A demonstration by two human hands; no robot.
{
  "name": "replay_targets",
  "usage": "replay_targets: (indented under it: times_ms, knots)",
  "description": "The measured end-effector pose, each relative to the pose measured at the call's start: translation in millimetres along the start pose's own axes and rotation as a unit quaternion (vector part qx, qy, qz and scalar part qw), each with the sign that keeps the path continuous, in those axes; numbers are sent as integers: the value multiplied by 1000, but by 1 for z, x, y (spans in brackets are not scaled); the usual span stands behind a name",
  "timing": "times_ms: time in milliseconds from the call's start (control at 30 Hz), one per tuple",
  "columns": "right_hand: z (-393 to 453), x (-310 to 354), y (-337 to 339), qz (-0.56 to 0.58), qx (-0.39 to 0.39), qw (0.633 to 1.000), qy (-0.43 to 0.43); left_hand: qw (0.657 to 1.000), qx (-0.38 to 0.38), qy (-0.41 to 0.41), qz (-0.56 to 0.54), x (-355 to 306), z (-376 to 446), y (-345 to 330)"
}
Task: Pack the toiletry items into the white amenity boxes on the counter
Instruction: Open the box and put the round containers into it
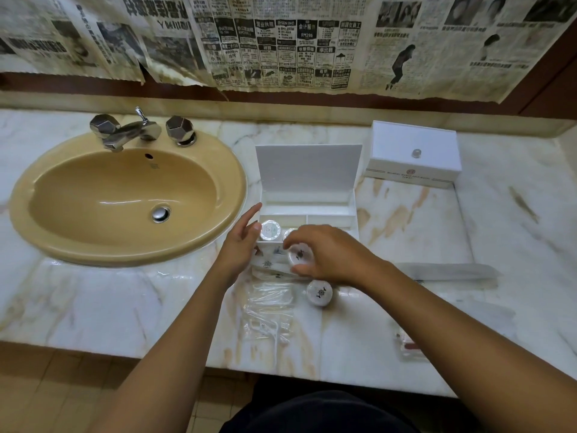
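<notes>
An open white amenity box stands mid-counter, its lid upright. A round wrapped soap lies in its front left compartment. My right hand grips another round wrapped soap at the box's front edge. My left hand rests by the box's left front corner, fingers apart, its thumb near the soap inside. A third round soap lies on the counter under my right wrist. Flat white sachets and clear packets lie in front of the box.
A second white amenity box stands shut at the back right. The tan sink with chrome taps fills the left. A long wrapped item and a small reddish packet lie on the marble counter at the right. Newspaper covers the wall.
</notes>
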State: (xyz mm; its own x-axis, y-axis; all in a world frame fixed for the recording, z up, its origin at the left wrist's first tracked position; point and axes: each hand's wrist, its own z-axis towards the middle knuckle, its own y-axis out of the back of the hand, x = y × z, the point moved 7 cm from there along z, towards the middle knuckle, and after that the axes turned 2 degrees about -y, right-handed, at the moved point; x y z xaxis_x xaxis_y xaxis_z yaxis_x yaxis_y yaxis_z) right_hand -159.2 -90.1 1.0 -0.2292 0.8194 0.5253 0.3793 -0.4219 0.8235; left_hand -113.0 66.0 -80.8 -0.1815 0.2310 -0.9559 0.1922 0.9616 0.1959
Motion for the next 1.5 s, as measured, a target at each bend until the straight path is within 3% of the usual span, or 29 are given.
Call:
replay_targets:
  times_ms: [167,767,1000,1300,1400,1500]
  knots:
    - [31,-10,17,-19,-63,997,-42,1000,6,1,-9,9,6,2]
    - [71,-15,-3,-172,-35,982,-70,1000,4,-1,-23,6,6,4]
    - [76,-20,-8,-181,7,979,-88,1000,5,-2,-21,4,6,2]
    - [69,-21,-3,-193,-21,977,-92,1000,4,-10,-6,5,6,3]
    - [68,-24,-2,-170,-30,981,-94,1000,6,-9,-11,6,6,3]
    - [66,-27,-8,-128,10,986,-104,1000,7,-7,-9,7,7,2]
